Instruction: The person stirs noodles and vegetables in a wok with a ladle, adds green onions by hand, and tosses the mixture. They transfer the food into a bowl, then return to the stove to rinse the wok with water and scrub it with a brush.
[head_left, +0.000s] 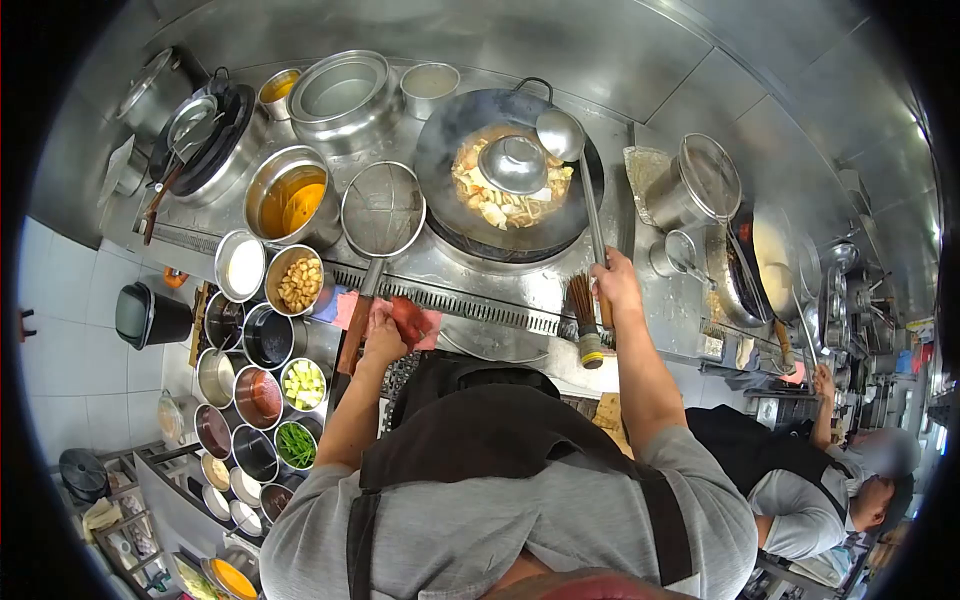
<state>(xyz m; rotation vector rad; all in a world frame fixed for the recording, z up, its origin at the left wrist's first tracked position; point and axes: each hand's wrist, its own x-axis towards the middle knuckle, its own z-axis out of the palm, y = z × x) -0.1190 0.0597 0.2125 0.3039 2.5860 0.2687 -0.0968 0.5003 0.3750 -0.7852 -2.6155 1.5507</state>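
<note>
My right hand (620,282) is wrapped round the long handle of a steel ladle (560,134), whose bowl is over the far side of a large black wok (450,130). In the wok, chopped food (520,208) steams in broth, with a domed steel piece (512,165) over it. My left hand (384,335) is closed on a red cloth (412,322) at the stove's front edge. Just left of it passes the wooden handle of a round wire strainer (383,208). A bristle brush (584,315) stands beside my right hand.
Left of the strainer are a pot of yellow oil (290,200) and several ingredient tins, one with fried brown pieces (300,283). A deep steel pot (693,180) stands right of the wok. A co-worker (800,490) works at another wok (775,265) farther right.
</note>
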